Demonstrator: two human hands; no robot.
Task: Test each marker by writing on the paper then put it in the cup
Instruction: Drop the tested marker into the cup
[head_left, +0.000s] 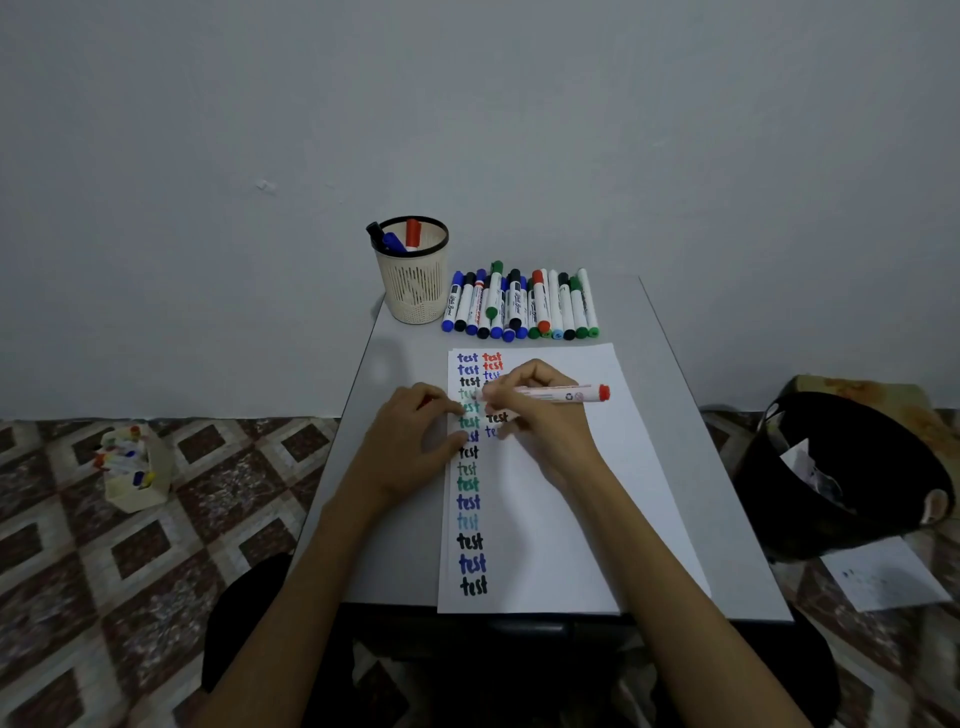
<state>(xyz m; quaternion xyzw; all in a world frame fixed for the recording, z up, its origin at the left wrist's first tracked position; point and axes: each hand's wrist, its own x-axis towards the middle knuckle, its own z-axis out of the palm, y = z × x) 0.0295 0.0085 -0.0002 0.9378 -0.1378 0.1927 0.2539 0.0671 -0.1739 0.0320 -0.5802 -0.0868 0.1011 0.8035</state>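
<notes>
A white sheet of paper (566, 499) lies on the small grey table (727, 519), with columns of the word "test" in several colours. My right hand (540, 415) grips a red marker (566, 393), its tip hidden by the fingers near the second column, its red end pointing right. My left hand (410, 441) rests on the paper's left edge; a bit of red shows by its fingers, maybe a cap. A beige mesh cup (414, 283) at the table's far left holds three markers. A row of several markers (519, 306) lies beside it.
A black waste bin (841, 483) with crumpled paper stands on the floor to the right, a loose sheet (883, 577) in front of it. On the patterned floor to the left sits a small box of markers (132, 467). A grey wall is close behind the table.
</notes>
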